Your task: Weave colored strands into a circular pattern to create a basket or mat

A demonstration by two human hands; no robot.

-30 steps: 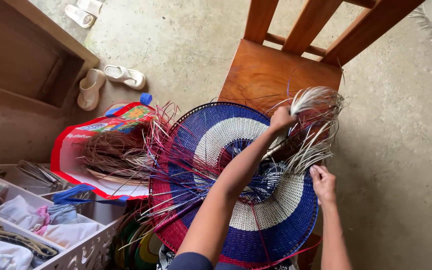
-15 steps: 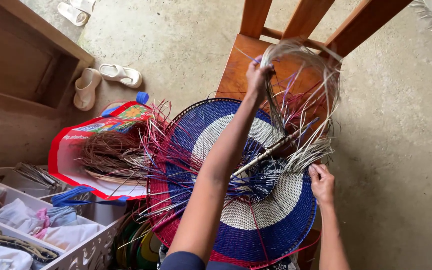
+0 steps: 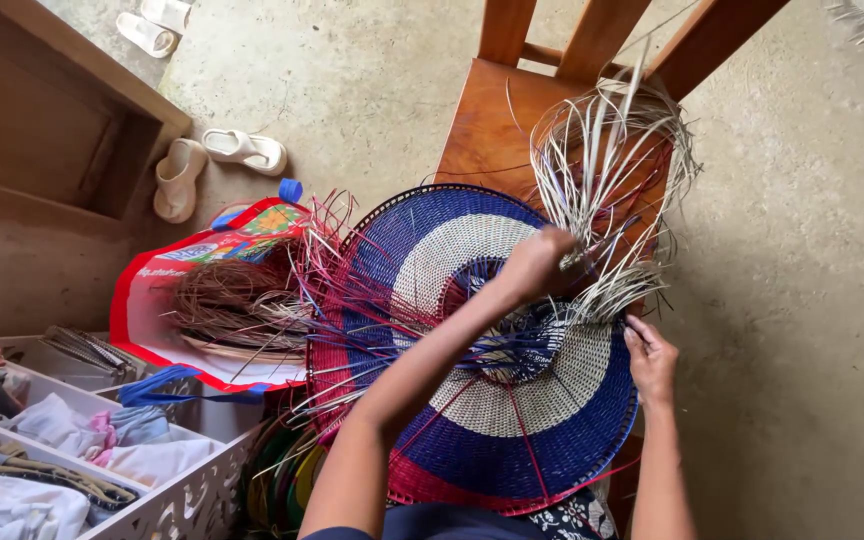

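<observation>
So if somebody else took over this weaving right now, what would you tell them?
Left hand: closed around a bundle of pale loose strands, lifted over the work.
Right hand: resting on the right edge of the round woven mat, holding nothing that shows.
The mat lies on the lap against a wooden chair.
Done: white, blue and red rings are woven.
Left: many strand ends stick out unwoven at the centre and left rim.
More fibre sits in the red-trimmed bag.

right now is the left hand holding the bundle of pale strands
Yes, the left hand is closed around the bundle of pale strands above the round woven piece, while the right hand rests at its edge.
</observation>
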